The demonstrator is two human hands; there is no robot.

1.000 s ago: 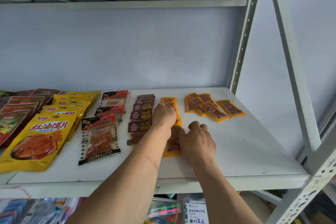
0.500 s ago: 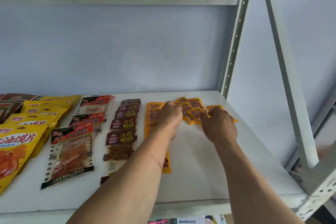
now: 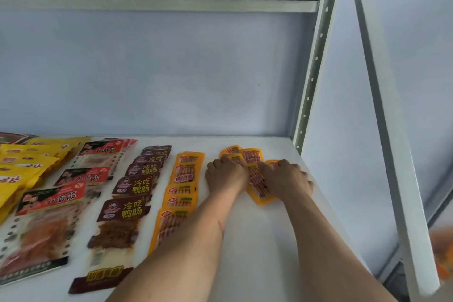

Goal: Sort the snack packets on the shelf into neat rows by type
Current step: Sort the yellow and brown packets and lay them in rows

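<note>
A loose pile of small orange packets lies at the back right of the white shelf. My left hand sits on the pile's left side with its fingers curled down onto the packets. My right hand lies spread over the right side and covers part of the pile. One packet shows between the two hands. To the left runs a front-to-back row of the same orange packets, partly hidden by my left forearm.
Further left lie rows of dark brown packets, red-and-black packets and yellow bags. Shelf posts and a slanted brace stand on the right. The upper shelf's beams hang overhead.
Both hands left the orange row and moved back and right onto the loose orange pile. The pile is now pushed closer together between them. The camera came nearer to the shelf.
</note>
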